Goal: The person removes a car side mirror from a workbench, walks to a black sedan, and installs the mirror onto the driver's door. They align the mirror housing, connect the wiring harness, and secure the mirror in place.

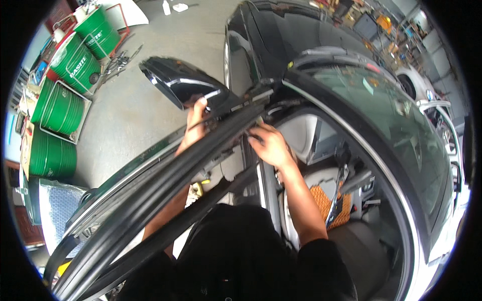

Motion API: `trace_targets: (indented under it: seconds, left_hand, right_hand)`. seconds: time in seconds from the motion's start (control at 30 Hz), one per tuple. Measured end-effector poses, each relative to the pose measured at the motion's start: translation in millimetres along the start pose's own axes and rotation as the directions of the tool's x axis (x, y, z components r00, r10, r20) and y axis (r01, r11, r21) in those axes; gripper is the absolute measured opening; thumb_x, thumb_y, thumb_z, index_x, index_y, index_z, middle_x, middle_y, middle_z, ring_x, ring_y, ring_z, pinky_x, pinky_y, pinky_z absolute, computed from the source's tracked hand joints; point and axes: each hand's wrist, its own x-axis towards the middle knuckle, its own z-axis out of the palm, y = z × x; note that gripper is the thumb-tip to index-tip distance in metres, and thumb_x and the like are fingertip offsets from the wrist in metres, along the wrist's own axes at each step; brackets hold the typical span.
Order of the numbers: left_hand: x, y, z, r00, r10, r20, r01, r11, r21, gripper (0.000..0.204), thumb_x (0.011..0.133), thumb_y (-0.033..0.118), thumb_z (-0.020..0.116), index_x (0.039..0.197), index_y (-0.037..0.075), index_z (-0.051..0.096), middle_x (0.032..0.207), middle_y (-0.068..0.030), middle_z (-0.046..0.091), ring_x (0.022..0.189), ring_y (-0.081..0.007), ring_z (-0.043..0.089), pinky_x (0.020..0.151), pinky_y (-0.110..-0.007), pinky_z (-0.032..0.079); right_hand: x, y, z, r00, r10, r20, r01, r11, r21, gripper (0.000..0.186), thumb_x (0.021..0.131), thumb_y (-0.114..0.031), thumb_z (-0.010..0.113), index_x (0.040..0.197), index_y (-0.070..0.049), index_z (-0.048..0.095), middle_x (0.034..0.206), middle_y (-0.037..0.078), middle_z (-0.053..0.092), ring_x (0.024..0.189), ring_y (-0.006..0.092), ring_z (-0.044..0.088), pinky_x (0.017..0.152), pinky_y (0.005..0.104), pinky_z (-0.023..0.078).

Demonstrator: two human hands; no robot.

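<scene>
A black side mirror [173, 75] sticks out from the front corner of an open car door. My left hand [195, 125] reaches past the black door window frame [150, 188] and grips the mirror near its base, one fingertip against its lower edge. The frame hides part of that hand and forearm. My right hand [271, 145] is on the inner side, at the front corner of the door. Its fingers are curled and pressed together there; whatever lies between them is hidden.
Several green drums [75, 65] line the left side. The black hood [301, 30] and windshield [396, 100] lie ahead and right. Inside the car, an orange woven mat [339, 208] covers part of a seat. Silver bubble sheeting [57, 210] stands lower left.
</scene>
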Motion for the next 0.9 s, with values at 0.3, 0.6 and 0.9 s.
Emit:
trace_targets:
  seconds: [0.3,0.6,0.9]
  left_hand:
    - [23,-19,-10,0.996,0.078,-0.039,-0.086,0.954,-0.287,0.049,0.090,0.029,0.068,0.127,0.006,0.045,0.119,-0.0114,0.053,0.113,-0.0246,0.055,0.095,-0.043,0.050]
    - [20,-31,-21,0.989,0.042,-0.139,-0.066,0.984,-0.165,0.071,0.090,0.031,0.069,0.140,-0.006,0.036,0.132,-0.0147,0.050,0.121,-0.0227,0.049,0.107,-0.037,0.037]
    - [12,-4,-3,0.977,0.113,-0.178,-0.112,0.994,0.018,0.069,0.090,0.033,0.068,0.137,-0.009,0.040,0.129,-0.0158,0.053,0.121,-0.0205,0.050,0.106,-0.036,0.037]
  right_hand:
    - [79,20,-43,1.000,0.016,-0.003,-0.014,0.939,0.345,0.031,0.091,-0.012,0.060,0.118,0.004,0.061,0.120,0.020,0.063,0.114,0.0341,0.061,0.099,0.0373,0.046]
    - [197,15,7,0.640,-0.006,0.768,-0.479,0.779,0.405,0.077,0.089,-0.033,0.075,0.142,0.008,0.037,0.125,0.025,0.061,0.106,0.0255,0.065,0.091,0.0362,0.052]
    - [264,18,53,0.619,-0.064,0.783,-0.605,0.598,0.526,0.083,0.096,-0.061,0.052,0.151,-0.003,0.032,0.129,0.014,0.054,0.102,0.0198,0.059,0.083,0.0342,0.052]
